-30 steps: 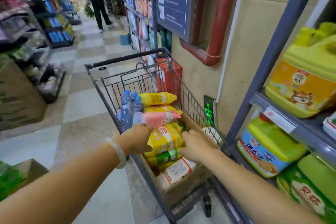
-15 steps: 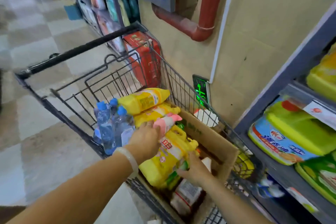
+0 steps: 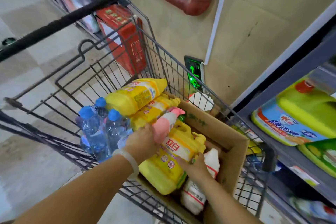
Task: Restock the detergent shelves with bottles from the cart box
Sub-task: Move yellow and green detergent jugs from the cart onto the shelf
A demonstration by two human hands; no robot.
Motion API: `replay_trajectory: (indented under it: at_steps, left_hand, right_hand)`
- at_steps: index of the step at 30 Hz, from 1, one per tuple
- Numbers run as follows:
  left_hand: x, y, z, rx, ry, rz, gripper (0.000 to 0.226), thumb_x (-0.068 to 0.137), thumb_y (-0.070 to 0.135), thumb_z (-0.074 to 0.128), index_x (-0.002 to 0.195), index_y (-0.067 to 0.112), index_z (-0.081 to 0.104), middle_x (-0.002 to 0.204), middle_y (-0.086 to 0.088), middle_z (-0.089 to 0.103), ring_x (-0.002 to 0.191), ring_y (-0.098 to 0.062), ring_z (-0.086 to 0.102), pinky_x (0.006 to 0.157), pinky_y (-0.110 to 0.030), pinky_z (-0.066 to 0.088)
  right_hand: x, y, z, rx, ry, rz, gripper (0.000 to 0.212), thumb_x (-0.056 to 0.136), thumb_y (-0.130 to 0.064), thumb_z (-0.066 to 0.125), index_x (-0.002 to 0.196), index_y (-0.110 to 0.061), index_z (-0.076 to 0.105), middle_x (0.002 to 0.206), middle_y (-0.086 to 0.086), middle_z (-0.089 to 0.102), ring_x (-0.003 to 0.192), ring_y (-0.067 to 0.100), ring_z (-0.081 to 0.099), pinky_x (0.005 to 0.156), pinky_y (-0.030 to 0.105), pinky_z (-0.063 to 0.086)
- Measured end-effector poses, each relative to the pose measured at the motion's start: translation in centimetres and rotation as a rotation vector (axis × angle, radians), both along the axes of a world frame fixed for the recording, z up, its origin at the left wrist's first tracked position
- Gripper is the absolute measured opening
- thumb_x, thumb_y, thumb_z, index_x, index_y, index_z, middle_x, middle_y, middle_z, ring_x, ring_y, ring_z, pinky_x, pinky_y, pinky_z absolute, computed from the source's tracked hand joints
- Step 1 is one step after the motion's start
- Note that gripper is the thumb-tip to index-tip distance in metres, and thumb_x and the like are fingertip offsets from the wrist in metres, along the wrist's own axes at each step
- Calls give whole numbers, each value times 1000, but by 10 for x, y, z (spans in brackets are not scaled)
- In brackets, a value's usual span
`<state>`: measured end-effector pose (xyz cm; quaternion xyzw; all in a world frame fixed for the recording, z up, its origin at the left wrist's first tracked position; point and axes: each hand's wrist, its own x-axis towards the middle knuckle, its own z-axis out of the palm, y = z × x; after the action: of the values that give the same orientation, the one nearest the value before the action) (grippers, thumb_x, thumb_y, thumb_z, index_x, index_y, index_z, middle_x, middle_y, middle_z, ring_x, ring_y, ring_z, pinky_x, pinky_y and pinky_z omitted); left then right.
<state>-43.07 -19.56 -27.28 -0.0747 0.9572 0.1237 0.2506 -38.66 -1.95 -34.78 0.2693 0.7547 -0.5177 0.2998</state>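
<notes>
A cardboard box (image 3: 227,136) stands in the wire cart (image 3: 163,56), filled with yellow detergent bottles. A large yellow jug (image 3: 163,171) lies tilted at the box's near end. My left hand (image 3: 141,142) grips its upper left side, beside a pink spray bottle (image 3: 165,123). My right hand (image 3: 195,166) holds the jug's right underside, fingers curled under it. Two more yellow bottles (image 3: 138,94) lie stacked at the far end. White bottles (image 3: 211,160) lie under the jug.
Blue-capped water bottles (image 3: 98,127) stand in the cart left of the box. Grey shelves (image 3: 283,152) on the right carry large green and yellow detergent jugs (image 3: 300,114). A red box (image 3: 127,38) leans beyond the cart against the beige wall. A tiled aisle lies left.
The view has tilted down and moved closer to the cart. Both hands have taken hold of the large yellow jug and raised its near end out of the box.
</notes>
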Motion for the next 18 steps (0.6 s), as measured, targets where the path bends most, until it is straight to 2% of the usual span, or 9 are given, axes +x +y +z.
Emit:
replay_trajectory:
  at_steps: [2,4,6,8,10,14,18]
  left_hand:
    - [-1,-2,-4,13,-2,15,54,88,41,57,124,7,34,117,-14,58,107,-33,60,77,-37,45]
    - [-1,-4,-6,2,-15,37,57,85,40,63,124,8,35,115,-11,60,105,-31,61,76,-35,46]
    - [-1,-5,-9,-6,-19,68,59,83,44,65,121,9,38,112,-9,62,102,-29,62,75,-34,46]
    - [-1,-6,-11,-6,-13,101,58,81,48,66,117,10,41,108,-8,63,99,-28,63,72,-32,45]
    - [0,-6,-11,-3,-7,111,58,81,48,65,118,10,42,107,-7,63,98,-28,63,70,-31,43]
    - [3,-6,0,10,-25,121,57,85,45,61,124,7,42,115,-10,62,106,-28,60,73,-28,39]
    - [18,-7,-4,116,-127,194,60,80,36,69,126,8,44,120,-10,60,110,-27,57,76,-26,39]
  right_hand:
    - [-2,-4,-3,-132,-85,-195,66,71,-36,80,121,-17,40,125,4,57,113,28,57,96,48,48]
    - [-4,-9,-3,-264,-209,-320,54,73,-35,79,115,-19,48,119,7,63,104,29,60,83,46,51]
    - [-4,-15,-5,-345,-277,-360,65,65,-41,83,118,-20,51,118,7,65,100,28,62,75,43,50]
    - [-2,-21,-8,-402,-275,-391,87,43,-45,89,119,-22,54,113,7,68,99,27,65,73,43,53]
    - [-1,-24,-10,-415,-240,-426,91,33,-41,90,115,-20,59,106,8,70,95,28,67,75,45,55]
    - [5,-15,-4,-398,-170,-486,55,57,-17,88,106,-10,64,92,10,72,83,28,69,69,40,57]
    - [21,21,13,-374,-102,-515,51,59,-12,87,106,-11,65,96,11,73,84,27,70,69,38,57]
